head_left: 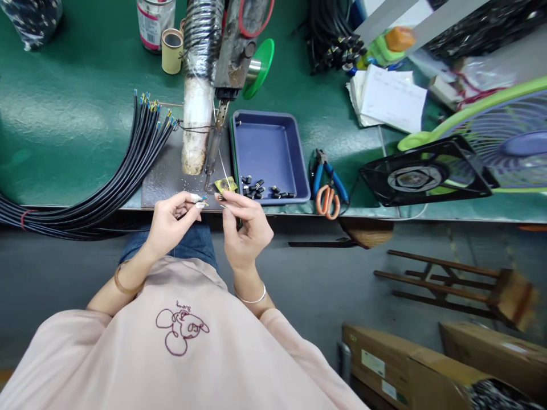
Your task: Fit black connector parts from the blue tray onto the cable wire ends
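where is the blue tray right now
In the head view, the blue tray sits near upper centre on the green tabletop, just beyond the right hand and left of the blue-handled pliers.

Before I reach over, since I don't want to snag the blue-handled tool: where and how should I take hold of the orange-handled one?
Probably by its orange loops, coming from the near side. They lie close to the table's front edge and face it, while the far end seems to run between the spread blue handles; a grip farther in might catch those.
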Demonstrator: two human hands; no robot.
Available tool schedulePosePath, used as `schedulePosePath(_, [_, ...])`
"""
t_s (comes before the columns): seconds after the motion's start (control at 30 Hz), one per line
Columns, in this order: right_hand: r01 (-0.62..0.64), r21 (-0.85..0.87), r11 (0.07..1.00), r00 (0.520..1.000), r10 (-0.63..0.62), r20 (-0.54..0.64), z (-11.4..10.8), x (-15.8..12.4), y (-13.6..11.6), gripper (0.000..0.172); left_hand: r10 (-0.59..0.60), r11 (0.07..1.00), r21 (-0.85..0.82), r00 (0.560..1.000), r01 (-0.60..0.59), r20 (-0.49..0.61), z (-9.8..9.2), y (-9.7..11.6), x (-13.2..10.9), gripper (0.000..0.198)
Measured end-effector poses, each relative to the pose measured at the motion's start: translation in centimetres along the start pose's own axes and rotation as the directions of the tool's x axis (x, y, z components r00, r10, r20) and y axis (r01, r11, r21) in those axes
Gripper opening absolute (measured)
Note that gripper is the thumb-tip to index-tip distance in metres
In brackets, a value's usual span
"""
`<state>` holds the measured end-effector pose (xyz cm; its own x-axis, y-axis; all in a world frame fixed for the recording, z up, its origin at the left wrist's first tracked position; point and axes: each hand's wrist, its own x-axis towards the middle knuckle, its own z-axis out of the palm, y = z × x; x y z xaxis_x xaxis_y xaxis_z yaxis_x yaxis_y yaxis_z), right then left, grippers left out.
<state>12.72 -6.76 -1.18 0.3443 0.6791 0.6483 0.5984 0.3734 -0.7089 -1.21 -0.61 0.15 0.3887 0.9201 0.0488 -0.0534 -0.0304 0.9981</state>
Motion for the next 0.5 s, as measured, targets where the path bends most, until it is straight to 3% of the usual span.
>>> schedulePosePath(0.2, [0.127,-0.079,0.989,0.991,-0.129,-0.022,0.45,0.56,-0.43,0.018,0.039,0.997,0.073,0.999,-0.039,0.002,-0.03,-0.24,0.00,0.010])
schedulePosePath(0.5, [0.123,-0.078,0.989,0.992,-0.124,-0.008,0.59,0.69,-0.49,0.013,0.041,0.997,0.070,0.999,-0.041,0.004,-0.03,-0.31,0.15,0.013])
